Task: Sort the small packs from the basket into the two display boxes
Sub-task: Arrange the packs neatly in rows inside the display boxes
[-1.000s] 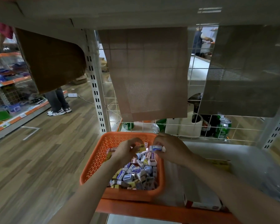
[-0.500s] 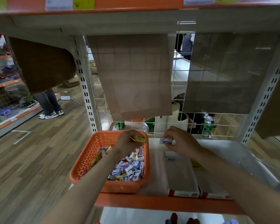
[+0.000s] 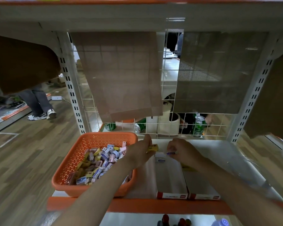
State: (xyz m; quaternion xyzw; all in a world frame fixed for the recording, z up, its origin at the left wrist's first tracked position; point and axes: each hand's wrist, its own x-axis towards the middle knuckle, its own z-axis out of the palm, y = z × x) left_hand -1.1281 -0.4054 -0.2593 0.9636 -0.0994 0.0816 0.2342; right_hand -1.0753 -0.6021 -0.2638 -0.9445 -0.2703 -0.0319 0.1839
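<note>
Yellow pack (image 3: 153, 147) gripped in the left hand (image 3: 141, 151), purple pack (image 3: 171, 153) pinched by the right hand (image 3: 182, 152) over the left display box's (image 3: 170, 178) far end, between the orange basket (image 3: 95, 137) and the right display box (image 3: 201, 186).

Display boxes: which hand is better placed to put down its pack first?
Right, probably. The right hand pinches a blue pack above the far end of the left display box; the left hand holds its yellow pack only at that box's corner.
</note>
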